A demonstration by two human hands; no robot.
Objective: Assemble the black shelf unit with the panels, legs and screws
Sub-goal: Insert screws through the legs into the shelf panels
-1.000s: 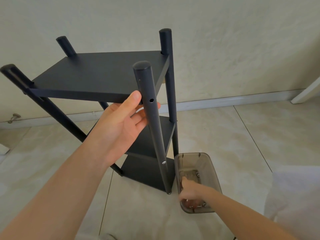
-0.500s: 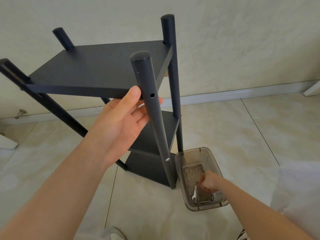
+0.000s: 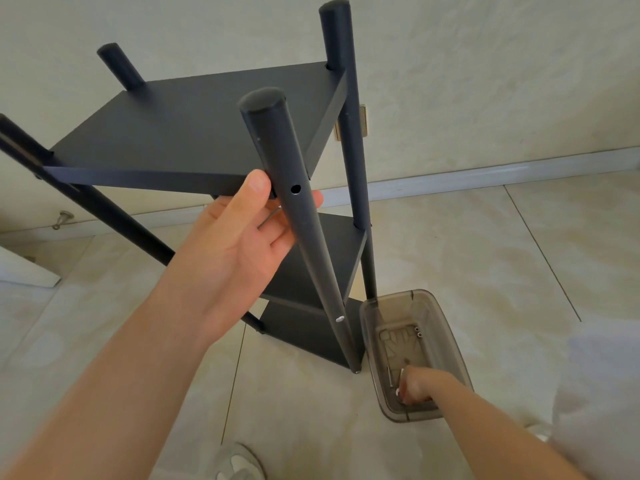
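**right hand digs in the tub, top hole is empty**

nearest me, a shoe (image 3: 239, 462) pokes in at the bottom edge. just past it the right hand (image 3: 417, 386) is down in the near end of the tub (image 3: 450, 341), fingers curled under. a pale speck shows at the knuckles, but i cannot tell whether it has a screw pinched or is only raking about. two loose screws (image 3: 418, 332) lie further up the tub, untouched.

higher up, the left hand (image 3: 239, 251) holds the leg (image 3: 304, 237) at the corner of the top panel (image 3: 194, 129), with the thumb in front and the fingers wrapped behind. the hole (image 3: 295, 189) right beside the thumb is bare. lower down the same leg a fixed screw (image 3: 339, 319) shines. so i judge this joint to be the one in hand, and it only wants a screw.

the shelf (image 3: 329, 258) stands on the tiles, just beside the tub, with the far leg (image 3: 349, 133) against the wall.

against a second ago, the right hand has gone from flat fingers at the tub's near left to a closed fist. half a second ago it sat mid-tub, and now it is back toward the near end. the left hand has not shifted on the leg. the shelf looms larger and its top rides higher in view, so the head has leaned in.
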